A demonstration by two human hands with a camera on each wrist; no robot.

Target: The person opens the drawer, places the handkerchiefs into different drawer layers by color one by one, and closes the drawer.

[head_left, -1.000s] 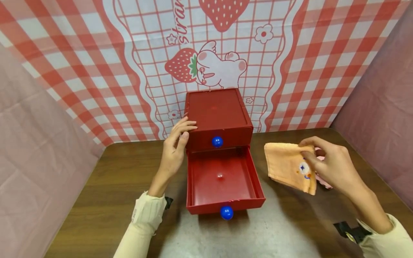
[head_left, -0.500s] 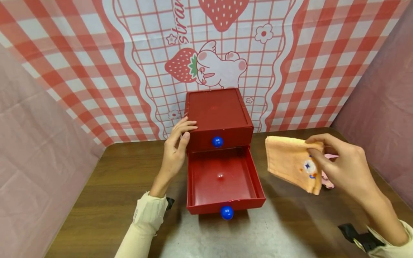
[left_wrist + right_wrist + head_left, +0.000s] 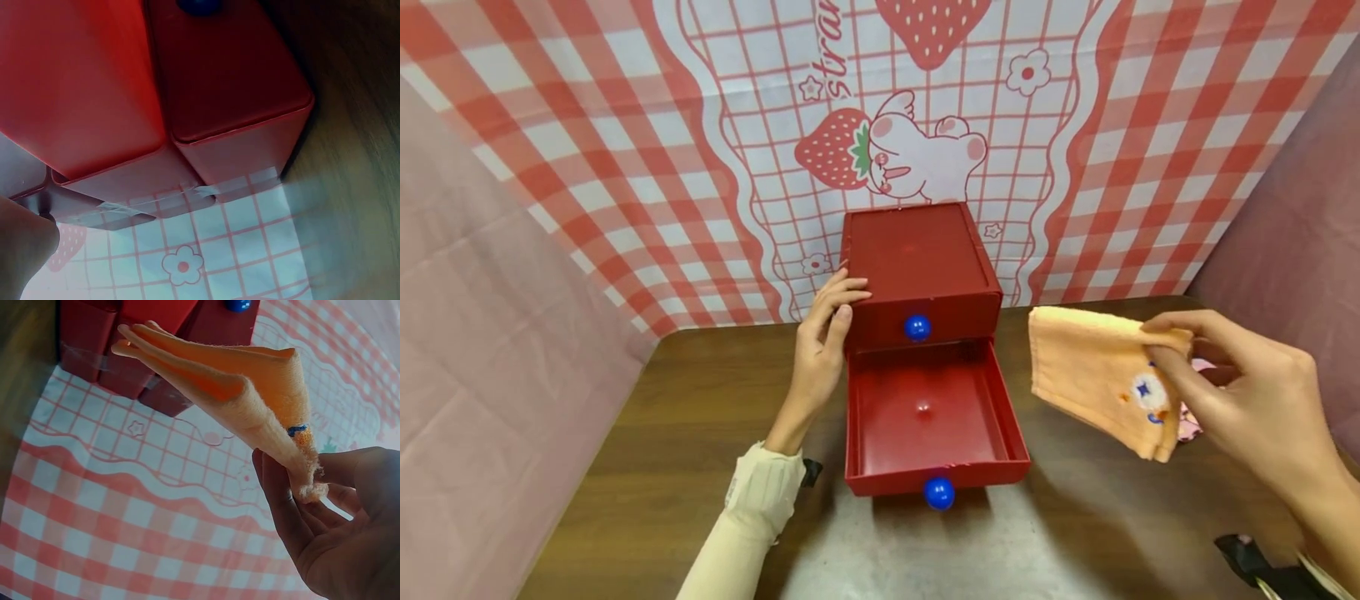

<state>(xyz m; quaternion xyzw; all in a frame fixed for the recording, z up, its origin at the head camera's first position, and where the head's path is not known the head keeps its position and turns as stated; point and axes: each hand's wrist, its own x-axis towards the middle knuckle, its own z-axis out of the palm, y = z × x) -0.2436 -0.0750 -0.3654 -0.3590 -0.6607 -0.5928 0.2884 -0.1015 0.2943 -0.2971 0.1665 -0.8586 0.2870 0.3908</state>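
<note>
A folded orange towel (image 3: 1086, 367) with an embroidered white animal face hangs from my right hand (image 3: 1255, 383), pinched between thumb and fingers at its right edge. The right wrist view shows its folded layers (image 3: 219, 394) spread apart. Left of it, a red drawer cabinet (image 3: 925, 250) stands against the backdrop. One of its lower drawers (image 3: 917, 425) is pulled out, with a bare inside and a blue knob (image 3: 939, 493). My left hand (image 3: 823, 342) rests against the cabinet's upper left front corner, fingers lying on the top edge.
Something pink (image 3: 1191, 417) lies behind the right hand, mostly hidden. The wooden table (image 3: 647, 450) has a pale shiny area in front of the drawer. A red-and-white checked cloth (image 3: 625, 167) with strawberries hangs behind, and pink cloths (image 3: 490, 333) flank both sides.
The right hand has moved right and slightly nearer with the towel in its pinch. The left hand stays at the cabinet corner. The whole head view has shifted slightly.
</note>
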